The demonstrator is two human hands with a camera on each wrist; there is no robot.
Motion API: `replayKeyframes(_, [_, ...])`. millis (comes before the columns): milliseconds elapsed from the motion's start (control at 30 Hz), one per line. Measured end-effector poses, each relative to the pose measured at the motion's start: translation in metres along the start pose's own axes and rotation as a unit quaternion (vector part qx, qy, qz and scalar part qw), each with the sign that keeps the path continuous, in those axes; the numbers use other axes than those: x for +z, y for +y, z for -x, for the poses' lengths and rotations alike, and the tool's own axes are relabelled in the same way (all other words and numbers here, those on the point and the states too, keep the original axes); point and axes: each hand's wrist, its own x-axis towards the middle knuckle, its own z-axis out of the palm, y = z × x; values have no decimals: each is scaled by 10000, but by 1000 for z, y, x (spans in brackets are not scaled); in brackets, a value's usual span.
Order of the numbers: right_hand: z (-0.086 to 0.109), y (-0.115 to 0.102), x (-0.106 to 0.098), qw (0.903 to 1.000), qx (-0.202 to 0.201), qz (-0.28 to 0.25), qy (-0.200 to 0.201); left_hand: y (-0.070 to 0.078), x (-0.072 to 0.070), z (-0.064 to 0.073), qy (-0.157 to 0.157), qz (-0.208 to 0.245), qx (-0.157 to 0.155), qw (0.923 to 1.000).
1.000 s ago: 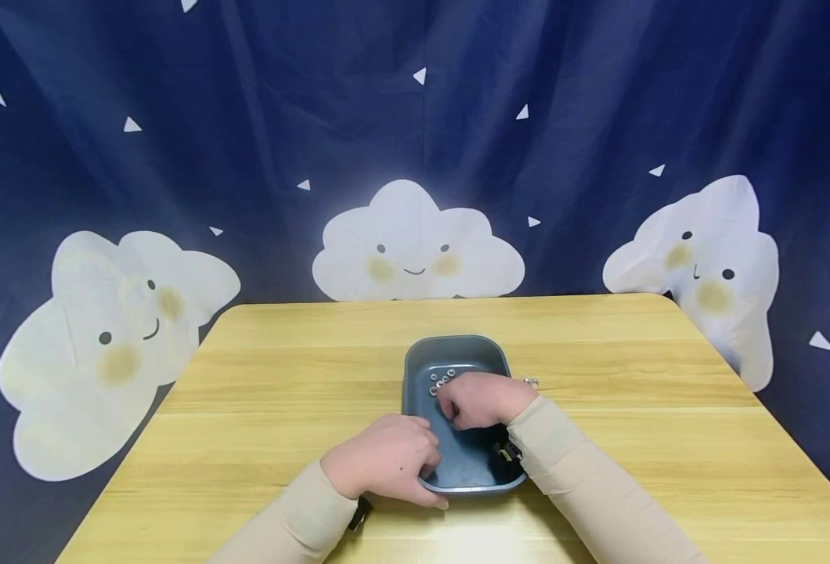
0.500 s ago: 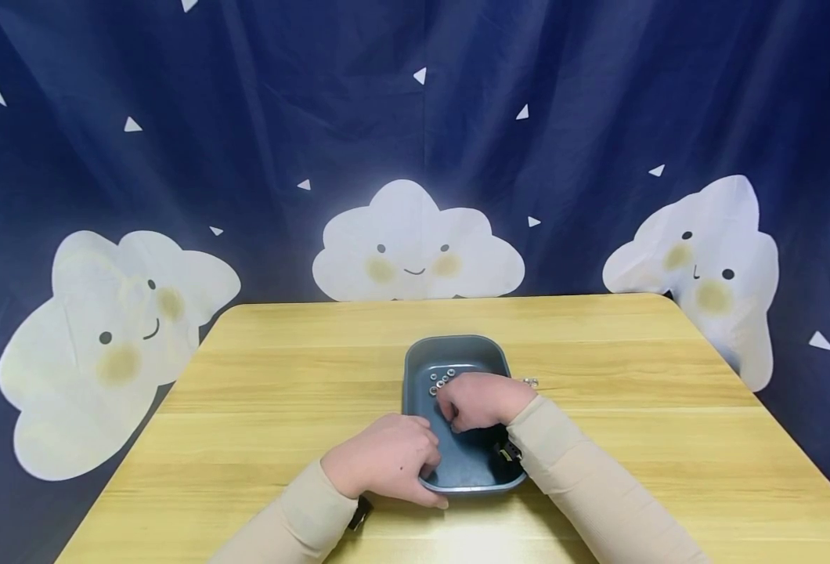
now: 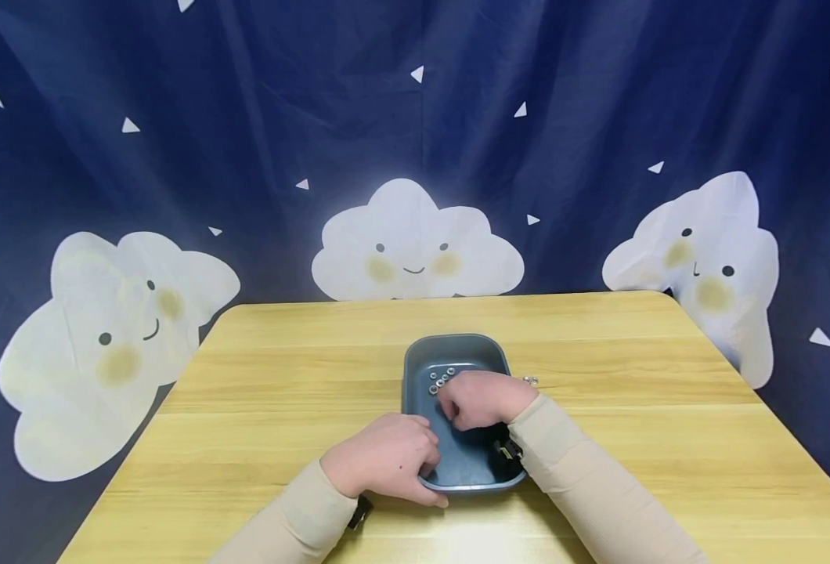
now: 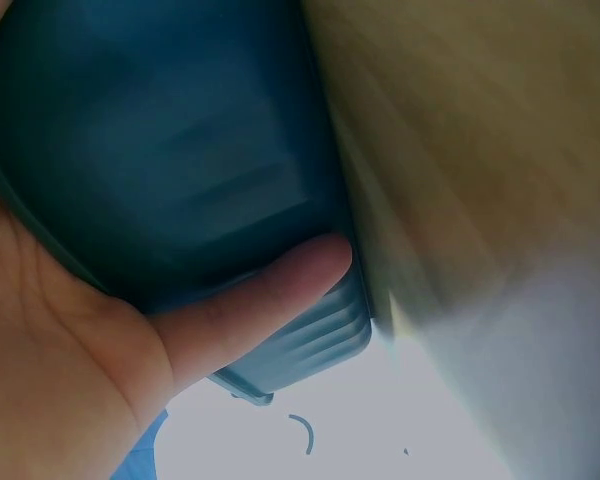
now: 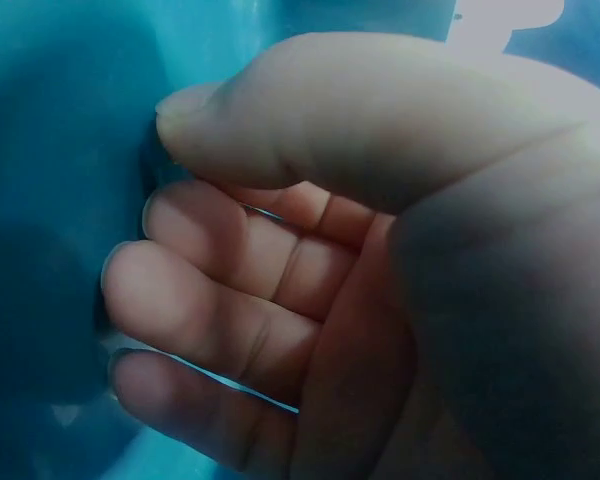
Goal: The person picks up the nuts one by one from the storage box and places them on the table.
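A dark blue-grey plastic bin point(image 3: 457, 470) stands on the table. My left hand point(image 3: 387, 458) grips its near left corner, fingers over the rim; in the left wrist view, the thumb point(image 4: 270, 295) lies along the outer wall. Several small silver nuts point(image 3: 441, 383) lie on the bin's floor toward the far left. My right hand point(image 3: 481, 399) reaches down inside the bin beside the nuts. Its fingers point(image 5: 160, 290) are bent toward the floor in the right wrist view, with the thumb over the index finger. The index fingertip is hidden, and I cannot tell whether it pinches a nut.
Several small shiny pieces point(image 3: 531, 381) lie on the table just right of the bin, partly behind the right wrist. The wooden table point(image 3: 281, 352) extends around the bin. A dark blue curtain point(image 3: 570, 102) with white clouds hangs behind it.
Both hands and the bin stay in place, with the nuts still at the far left. The head view has shifted very slightly.
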Motion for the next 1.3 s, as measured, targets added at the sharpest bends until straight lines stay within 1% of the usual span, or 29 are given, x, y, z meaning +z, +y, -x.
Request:
replayKeyframes(167, [5,1,-3,9998,107,-154,76,1,2,0,168,31,124,9998])
replayKeyframes(333, [9,2,-7,9994,87,-250,235,0,4,-1,262,12,180,9995])
replayKeyframes(500, [12,2,-9,9988,88,-342,328,0,4,-1,287,-18,205,9994])
replayKeyframes(767, [21,-1,-22,9971,-124,-408,628,-1,4,0,244,-23,213,9995])
replayKeyframes(967, [29,-4,-32,9957,-86,-551,743,-2,5,1,254,-53,213,9994])
replayKeyframes(1100, [32,-3,-38,9951,-50,-537,833,-3,6,1,258,-68,219,9994])
replayKeyframes(1300, [39,-2,-44,9941,-1,-653,870,-3,5,0,251,-121,203,9994])
